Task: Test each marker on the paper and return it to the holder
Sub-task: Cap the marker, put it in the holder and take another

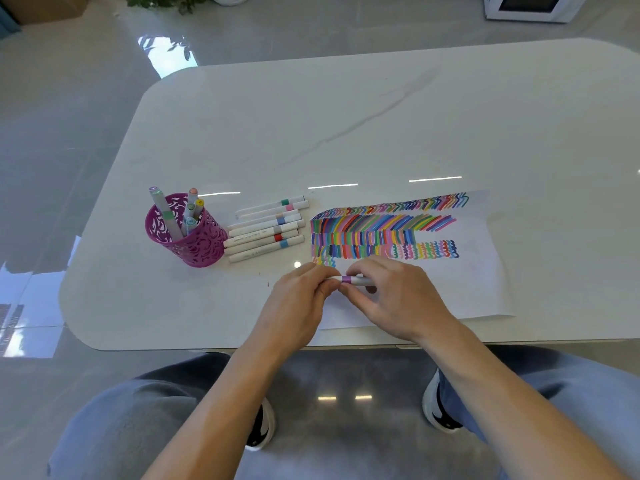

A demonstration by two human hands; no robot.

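Here: left hand (300, 295) and right hand (393, 293) both pinched on one purple-banded marker (347, 279), held level just over paper's (485, 292) near edge (cap seam hidden by fingers). Further left, loose markers (265, 228) in a row; beside them magenta holder (194, 244) w/ several upright.

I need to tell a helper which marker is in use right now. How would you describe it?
On the white table, look at the scribbled paper near the front edge. The marker is held level between the left hand and right hand, and has a purple band.
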